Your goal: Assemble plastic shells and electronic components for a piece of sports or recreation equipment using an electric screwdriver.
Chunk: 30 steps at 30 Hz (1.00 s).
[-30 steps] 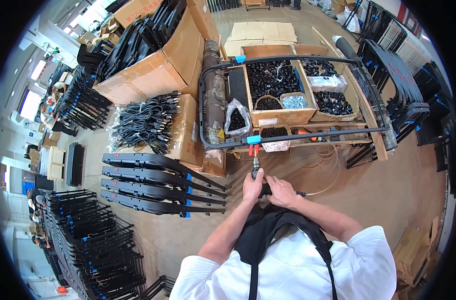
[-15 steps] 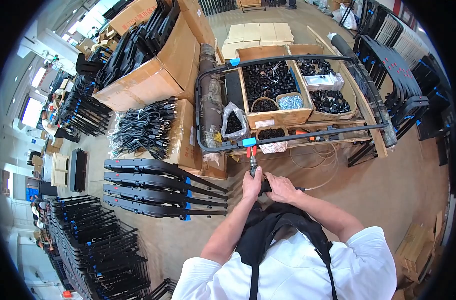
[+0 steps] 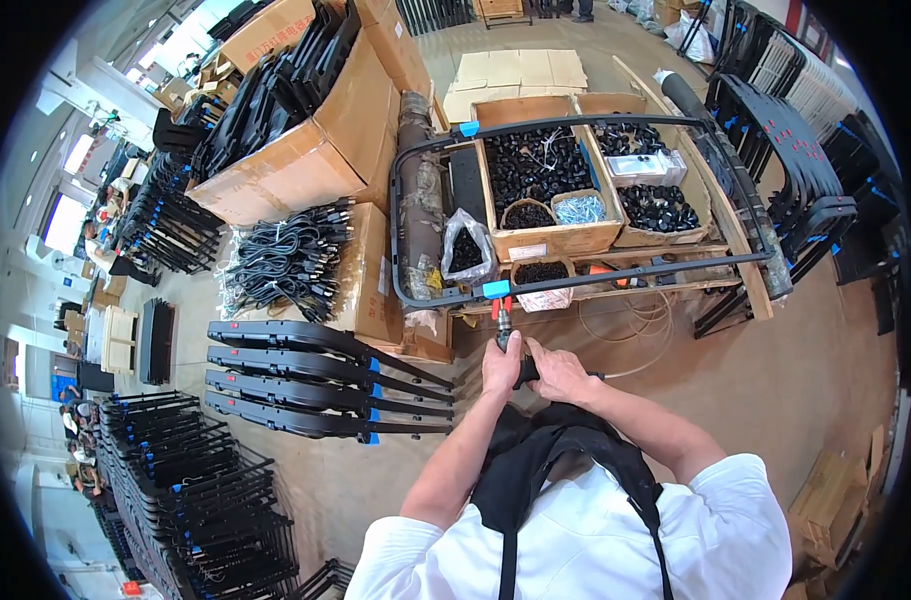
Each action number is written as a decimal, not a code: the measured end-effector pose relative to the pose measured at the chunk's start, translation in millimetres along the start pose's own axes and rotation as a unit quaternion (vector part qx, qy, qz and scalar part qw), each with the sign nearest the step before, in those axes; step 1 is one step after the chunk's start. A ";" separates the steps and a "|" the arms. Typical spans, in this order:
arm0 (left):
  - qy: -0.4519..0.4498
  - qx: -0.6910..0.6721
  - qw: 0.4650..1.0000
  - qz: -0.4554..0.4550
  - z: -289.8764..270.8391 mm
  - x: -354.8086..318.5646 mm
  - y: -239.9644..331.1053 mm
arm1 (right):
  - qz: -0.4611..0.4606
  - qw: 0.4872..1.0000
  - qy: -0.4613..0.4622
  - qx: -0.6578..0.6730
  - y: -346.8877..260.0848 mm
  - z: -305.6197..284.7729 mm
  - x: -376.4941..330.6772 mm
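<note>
Both my hands grip one drill-like power driver (image 3: pixel 504 324) with a grey body and a red front end. Wrapped round its body is my left hand (image 3: pixel 501 366). My right hand (image 3: pixel 559 375) closes round the black rear part, mostly hidden by the fingers. The red end meets the near bar of a black rounded metal frame (image 3: pixel 615 272), just beneath a piece of blue tape (image 3: pixel 496 289); exact contact is too small to make out. The frame lies flat over a bench, above a cardboard box (image 3: pixel 565 238) of small black parts and a bag (image 3: pixel 472 266) of black pieces.
A thin hose (image 3: pixel 630 370) curls away from the tool toward the floor. At left, several black frame parts (image 3: pixel 315 385) stick out beside cartons with a heap of black cables (image 3: pixel 293 262). A large carton (image 3: pixel 305 150) stands behind them. Black racks (image 3: pixel 790 150) stand at right.
The driver and both hands have shifted very slightly left. Its red end stays by the blue tape, and the frame lies as before.
</note>
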<state>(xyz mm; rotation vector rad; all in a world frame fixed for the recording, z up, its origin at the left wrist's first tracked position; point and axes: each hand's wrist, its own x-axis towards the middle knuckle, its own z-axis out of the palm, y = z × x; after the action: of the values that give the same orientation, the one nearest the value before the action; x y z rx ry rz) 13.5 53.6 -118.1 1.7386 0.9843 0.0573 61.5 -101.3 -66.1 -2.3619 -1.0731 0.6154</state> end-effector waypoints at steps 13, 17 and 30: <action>-0.041 -0.028 0.999 -0.016 -3.0 -2.3 -2.4 | -0.040 0.997 0.058 0.015 -10.3 9.9 -3.6; -0.049 -0.038 0.998 -0.030 -5.7 -4.6 -5.7 | -0.021 0.999 0.044 0.024 -14.1 11.8 -5.5; -0.088 -0.065 0.994 -0.022 -10.5 -14.1 -17.0 | -0.002 0.999 0.046 -0.017 -21.9 22.5 -14.6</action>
<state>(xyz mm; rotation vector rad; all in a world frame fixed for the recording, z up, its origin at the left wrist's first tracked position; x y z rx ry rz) -10.7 54.0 -121.7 1.5744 0.8695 -0.0589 27.5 -94.7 -68.1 -2.3932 -1.0549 0.4851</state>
